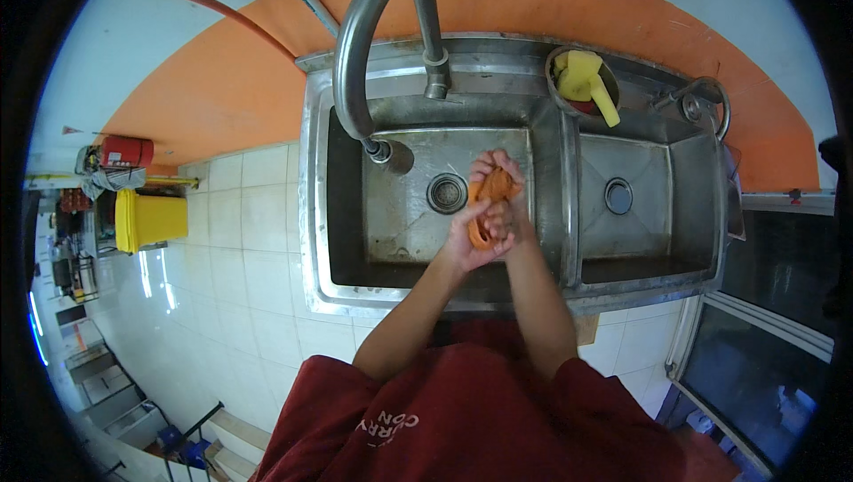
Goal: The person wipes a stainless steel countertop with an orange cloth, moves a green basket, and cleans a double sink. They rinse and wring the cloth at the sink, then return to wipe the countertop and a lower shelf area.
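Both of my hands are over the left basin of a stainless steel double sink [400,235]. A crumpled orange cloth [497,183] is bunched between them. My left hand [463,237] grips its lower part, with the thumb lying across it. Around the upper part curl the fingers of my right hand [501,161]. Part of the cloth is hidden by the fingers. Just left of the hands is the basin's drain strainer [446,193]. A tall curved faucet [360,35] arches above the basin's back left, and no water is seen running from it.
A round container [558,92] with yellow sponge-like pieces [581,79] stands on the back ledge. The right basin [623,242] has its own drain. A smaller faucet [713,85] is at the back right. On the left, a yellow bin [153,219] stands on the tiled floor [253,282].
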`<state>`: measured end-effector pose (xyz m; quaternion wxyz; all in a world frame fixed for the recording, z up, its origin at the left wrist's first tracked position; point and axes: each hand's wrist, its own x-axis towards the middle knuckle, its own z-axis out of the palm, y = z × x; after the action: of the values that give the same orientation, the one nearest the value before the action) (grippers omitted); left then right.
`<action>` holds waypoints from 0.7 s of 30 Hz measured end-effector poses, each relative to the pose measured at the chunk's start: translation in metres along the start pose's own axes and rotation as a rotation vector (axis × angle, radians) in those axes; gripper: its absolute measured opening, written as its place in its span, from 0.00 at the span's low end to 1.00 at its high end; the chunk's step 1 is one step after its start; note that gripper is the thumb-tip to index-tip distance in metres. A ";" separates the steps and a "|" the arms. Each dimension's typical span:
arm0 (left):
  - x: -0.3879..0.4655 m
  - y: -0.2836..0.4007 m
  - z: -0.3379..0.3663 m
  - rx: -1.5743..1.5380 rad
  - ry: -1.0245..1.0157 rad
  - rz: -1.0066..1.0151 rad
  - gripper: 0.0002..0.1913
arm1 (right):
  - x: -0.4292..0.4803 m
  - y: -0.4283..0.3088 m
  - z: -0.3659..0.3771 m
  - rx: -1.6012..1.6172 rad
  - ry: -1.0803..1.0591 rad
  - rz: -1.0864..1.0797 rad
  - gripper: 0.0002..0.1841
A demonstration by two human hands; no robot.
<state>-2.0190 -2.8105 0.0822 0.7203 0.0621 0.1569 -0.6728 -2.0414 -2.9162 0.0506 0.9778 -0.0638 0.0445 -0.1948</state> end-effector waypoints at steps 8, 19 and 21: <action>0.022 0.018 -0.034 1.699 0.387 -0.044 0.13 | 0.015 -0.032 -0.015 -1.382 0.195 0.304 0.12; 0.032 0.004 -0.106 2.380 0.583 -0.040 0.18 | -0.009 0.010 -0.067 -2.301 0.508 0.279 0.12; 0.028 0.014 -0.114 2.357 0.503 -0.130 0.22 | -0.014 0.011 -0.067 -2.245 0.504 0.183 0.11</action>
<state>-2.0203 -2.8013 -0.0354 0.1354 0.8025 -0.4149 -0.4068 -2.0576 -2.9077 -0.0166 0.3445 -0.8533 0.3910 0.0189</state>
